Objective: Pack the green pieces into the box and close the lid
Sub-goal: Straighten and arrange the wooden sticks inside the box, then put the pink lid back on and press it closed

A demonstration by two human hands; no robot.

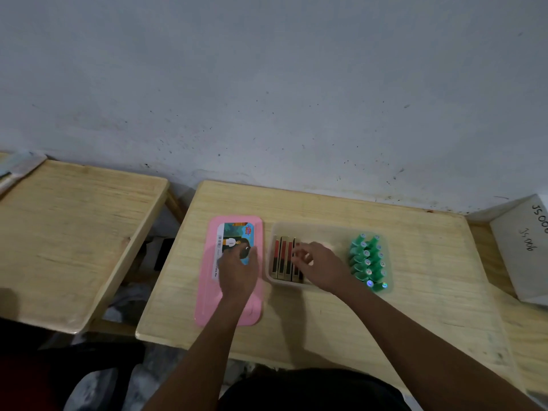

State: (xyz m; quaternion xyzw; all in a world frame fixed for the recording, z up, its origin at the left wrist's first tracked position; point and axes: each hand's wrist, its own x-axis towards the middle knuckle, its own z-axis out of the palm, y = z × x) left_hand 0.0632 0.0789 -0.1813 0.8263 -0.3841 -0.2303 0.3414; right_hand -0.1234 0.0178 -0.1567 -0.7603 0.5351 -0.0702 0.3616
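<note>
The left hand [237, 264] is lying flat on the pink lid [208, 292] beside the clear box [326, 232]. The right hand [318, 264] is hovering over the box, fingers loosely curled; grip cannot be determined. The green pieces [367, 262] are standing in its right end.

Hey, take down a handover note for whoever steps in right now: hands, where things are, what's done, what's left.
Left hand: rests flat on the pink lid, which lies on the table left of the box.
Right hand: over the clear box, fingers curled by the red-and-gold pieces; unclear if it holds anything.
Green pieces: in rows at the box's right end.
Done: green pieces appear packed.
Left: fit the lid.
</note>
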